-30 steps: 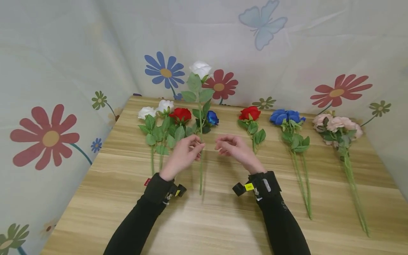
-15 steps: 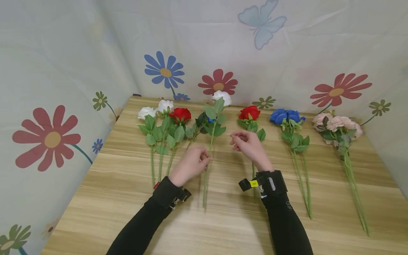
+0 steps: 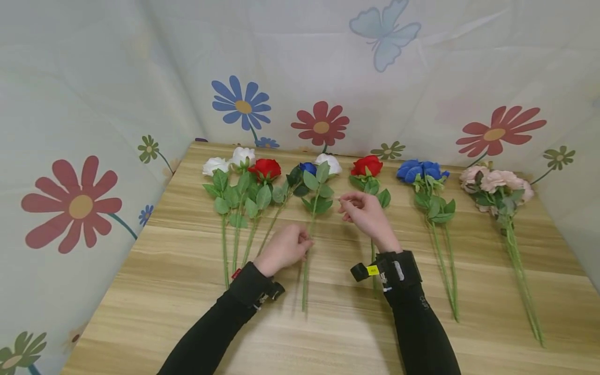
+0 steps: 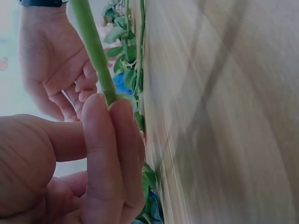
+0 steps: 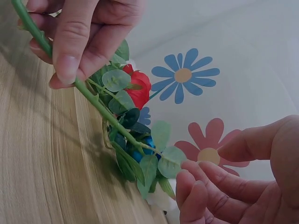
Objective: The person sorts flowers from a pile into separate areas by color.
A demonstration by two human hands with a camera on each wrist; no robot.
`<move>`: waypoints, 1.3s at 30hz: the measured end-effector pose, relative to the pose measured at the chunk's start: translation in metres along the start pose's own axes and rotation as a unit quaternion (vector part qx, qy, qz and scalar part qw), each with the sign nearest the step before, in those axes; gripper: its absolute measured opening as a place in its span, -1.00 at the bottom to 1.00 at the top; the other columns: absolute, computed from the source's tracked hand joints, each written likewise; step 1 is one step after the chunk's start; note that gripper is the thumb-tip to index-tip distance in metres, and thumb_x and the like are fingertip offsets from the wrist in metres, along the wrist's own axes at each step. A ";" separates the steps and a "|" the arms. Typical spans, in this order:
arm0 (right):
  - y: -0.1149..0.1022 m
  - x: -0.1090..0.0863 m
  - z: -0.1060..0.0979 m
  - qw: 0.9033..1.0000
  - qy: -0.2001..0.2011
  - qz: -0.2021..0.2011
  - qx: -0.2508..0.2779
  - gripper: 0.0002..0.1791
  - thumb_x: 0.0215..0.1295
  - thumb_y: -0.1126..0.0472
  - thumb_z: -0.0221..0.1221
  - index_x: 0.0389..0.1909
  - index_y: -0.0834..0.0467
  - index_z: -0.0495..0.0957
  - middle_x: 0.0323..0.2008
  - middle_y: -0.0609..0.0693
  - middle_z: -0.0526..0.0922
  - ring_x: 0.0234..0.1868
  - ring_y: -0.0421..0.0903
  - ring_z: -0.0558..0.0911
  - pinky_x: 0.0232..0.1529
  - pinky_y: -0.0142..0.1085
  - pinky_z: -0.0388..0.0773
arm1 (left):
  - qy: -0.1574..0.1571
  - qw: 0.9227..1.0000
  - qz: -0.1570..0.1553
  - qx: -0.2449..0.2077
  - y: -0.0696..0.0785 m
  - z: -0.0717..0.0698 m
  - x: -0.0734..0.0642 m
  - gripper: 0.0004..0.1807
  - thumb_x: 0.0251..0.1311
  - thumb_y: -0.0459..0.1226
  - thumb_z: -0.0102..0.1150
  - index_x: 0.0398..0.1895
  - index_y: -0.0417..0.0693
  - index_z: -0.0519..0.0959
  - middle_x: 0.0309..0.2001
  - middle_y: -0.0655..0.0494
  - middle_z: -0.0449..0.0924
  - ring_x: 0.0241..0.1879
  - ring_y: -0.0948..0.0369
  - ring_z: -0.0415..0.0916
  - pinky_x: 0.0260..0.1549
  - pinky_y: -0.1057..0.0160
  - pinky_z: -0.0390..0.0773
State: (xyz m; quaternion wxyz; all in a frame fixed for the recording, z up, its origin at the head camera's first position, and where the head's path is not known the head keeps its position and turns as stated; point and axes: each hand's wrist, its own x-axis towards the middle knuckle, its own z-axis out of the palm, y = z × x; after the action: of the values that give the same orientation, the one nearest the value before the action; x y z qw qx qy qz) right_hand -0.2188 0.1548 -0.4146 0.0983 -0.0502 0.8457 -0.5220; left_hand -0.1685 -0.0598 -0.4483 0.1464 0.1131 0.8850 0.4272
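- As its stem was slim and kept its line from a single pinch, we judged the held white rose [image 3: 321, 207] light and fairly stiff, with softer petals and leaves that could crease or catch.
- We found it slanting over the counter [image 3: 154, 312], its bloom [image 3: 329, 164] toward the far edge, between a single blue rose [image 3: 308, 167] on its left and a red rose [image 3: 367, 166] on its right; whether the bloom touched the counter, we could not tell.
- We saw the left hand [image 3: 285, 249] pinching the stem between thumb and fingertips, below the leaves.
- We saw the right hand [image 3: 363, 212] holding nothing, its fingers loosely bent, near the leaves of the held rose and of that red rose.
- That bare stretch of stem seemed to us the best place to grip; being thin and smooth-looking, it might have rolled a little, and we would not have squeezed the bloom.
- We counted three white roses: the held one and two white roses [image 3: 242, 156] lying at the left end.
- We counted two red roses, the second red rose [image 3: 266, 169] just beside that white pair.
- We counted three blue blooms: the single one, partly hidden by leaves, and a blue pair [image 3: 422, 171] farther right.
- We could not count the overlapping blooms of the one pale pink bunch [image 3: 501, 182].
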 end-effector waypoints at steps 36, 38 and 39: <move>0.003 0.000 0.048 0.983 -0.054 -0.031 -0.175 -0.78 0.36 0.14 0.21 -0.21 0.22 0.69 -0.33 0.08 0.69 -0.40 -0.12 0.55 -0.40 -0.36 0.45 | 0.141 0.966 -0.072 0.204 -0.020 -0.059 -0.011 -0.49 0.28 -0.22 0.31 -0.82 -0.01 0.34 -0.77 0.22 0.22 -0.73 0.26 0.19 -0.67 0.33 0.17; 0.003 -0.002 0.055 0.978 -0.070 -0.022 -0.195 -0.78 0.35 0.11 0.24 -0.36 0.19 0.69 -0.48 0.00 0.63 -0.50 -0.16 0.49 -0.47 -0.37 0.40 | 0.122 0.968 -0.084 0.202 -0.023 -0.060 -0.010 -0.40 0.27 -0.21 0.31 -0.87 0.05 0.23 -0.80 0.26 0.10 -0.76 0.28 0.11 -0.69 0.33 0.15; 0.003 -0.003 0.058 0.976 -0.078 -0.019 -0.202 -0.74 0.35 0.09 0.25 -0.46 0.16 0.68 -0.56 -0.05 0.58 -0.55 -0.18 0.45 -0.51 -0.38 0.35 | 0.112 0.969 -0.089 0.200 -0.023 -0.059 -0.010 -0.38 0.25 -0.21 0.32 -0.89 0.06 0.20 -0.81 0.27 0.07 -0.77 0.28 0.09 -0.69 0.33 0.15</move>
State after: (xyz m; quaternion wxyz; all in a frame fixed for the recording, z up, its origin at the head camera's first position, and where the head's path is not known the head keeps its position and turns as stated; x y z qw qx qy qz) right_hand -0.2032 0.1058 -0.4425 0.1417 -0.1253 0.9226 -0.3363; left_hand -0.1816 -0.1199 -0.4303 0.0580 0.0118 0.9698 0.2366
